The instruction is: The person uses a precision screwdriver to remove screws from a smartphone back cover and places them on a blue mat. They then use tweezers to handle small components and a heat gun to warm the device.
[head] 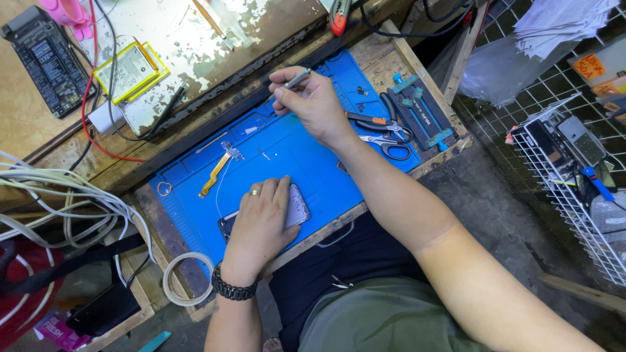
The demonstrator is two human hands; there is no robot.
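A: What is over on the left?

B: A bundle of pale grey cables [59, 195] and a white ring of tape [187, 279] at the bench edge. On the blue rubber work mat [306, 163] lies a thin gold ribbon strip [215, 175], already out and lying loose.

A: And the hands?

B: The left hand [261, 225] lies flat with its fingers spread, pressing down on the silver phone shell [298, 207] near the mat's front edge. The right hand [313, 101] is curled around a thin metal tool [295, 80] at the mat's far edge.

A: Is the job nearly finished?

B: I think it's halfway. One part is out, but the shell is not closed up.

A: Anything in the way?

B: Black-handled scissors [390, 148] and orange-handled pliers [375, 122] lie just right of the wrist. Further right stands a white wire basket [574, 195].
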